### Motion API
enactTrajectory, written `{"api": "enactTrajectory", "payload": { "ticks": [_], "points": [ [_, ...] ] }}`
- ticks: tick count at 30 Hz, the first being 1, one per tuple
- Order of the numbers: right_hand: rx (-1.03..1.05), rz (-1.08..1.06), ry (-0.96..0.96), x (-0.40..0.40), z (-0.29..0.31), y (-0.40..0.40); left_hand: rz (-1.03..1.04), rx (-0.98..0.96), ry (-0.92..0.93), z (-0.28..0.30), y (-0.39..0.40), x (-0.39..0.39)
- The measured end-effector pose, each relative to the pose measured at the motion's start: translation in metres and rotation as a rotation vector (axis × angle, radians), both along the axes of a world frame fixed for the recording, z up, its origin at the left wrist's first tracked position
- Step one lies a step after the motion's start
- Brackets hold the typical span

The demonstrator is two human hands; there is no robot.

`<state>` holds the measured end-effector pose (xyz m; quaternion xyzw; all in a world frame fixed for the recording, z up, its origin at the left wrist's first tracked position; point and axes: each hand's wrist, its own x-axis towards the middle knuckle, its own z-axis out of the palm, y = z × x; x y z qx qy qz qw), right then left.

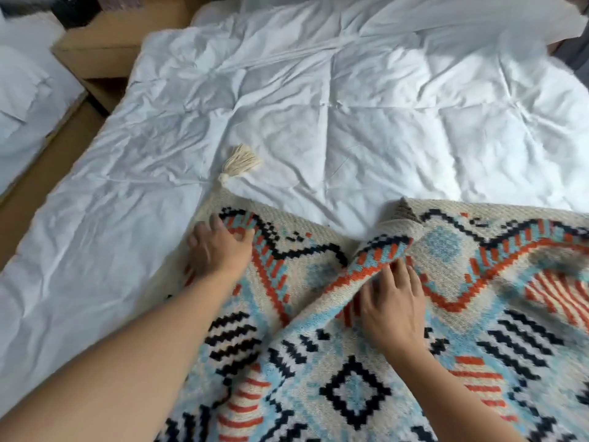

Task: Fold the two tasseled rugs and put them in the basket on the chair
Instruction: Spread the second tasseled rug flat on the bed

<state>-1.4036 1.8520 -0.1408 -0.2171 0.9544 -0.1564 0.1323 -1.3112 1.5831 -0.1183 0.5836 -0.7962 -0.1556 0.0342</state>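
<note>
- The rug (366,362) is a thick woven piece, cream ground with stepped patterns in navy, light blue and orange: diamonds, zigzags and striped bands. It lies on the bed, across the lower right of the view, and runs off the bottom and right edges, so its full shape cannot be seen.
- A raised ridge of rug (382,250) stands up near the middle, curled over so that the plain cream ribbed underside shows at its top.
- One cream yarn tassel (240,161) fans out from the rug's far left corner and rests on the duvet.
- The duvet (318,106) is white, quilted in large squares and heavily creased. It covers the bed.
- The left hand (216,250) rests on the rug near its far left corner. The fingers (220,223) are blurred; the thumb seems to press against the pile, but whether they grasp the cloth I cannot tell.
- The right hand (392,304) lies against the near side of the ridge, fingers curled into the fold and grasping it.
- At the left, a tan wooden ledge (105,49) and more white bedding (28,100) are partly cut off and soft in focus.
</note>
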Motion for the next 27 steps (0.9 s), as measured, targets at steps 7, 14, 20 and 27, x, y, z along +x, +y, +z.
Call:
{"api": "enactTrajectory", "payload": {
  "ticks": [7,14,20,27],
  "points": [
    [0.126,-0.104,0.056,0.028,0.004,-0.047,0.129,0.268,0.047,-0.029,-0.118,0.027],
    [0.023,-0.26,-0.014,0.037,0.013,-0.091,0.031,0.097,0.356,0.025,-0.175,0.03],
    [0.08,-0.203,-0.022,0.046,0.014,-0.119,0.222,-0.099,0.4,0.069,-0.268,0.068],
    [0.193,-0.129,-0.02,0.081,0.0,-0.127,0.178,0.326,0.189,0.009,-0.241,0.136]
  ]
}}
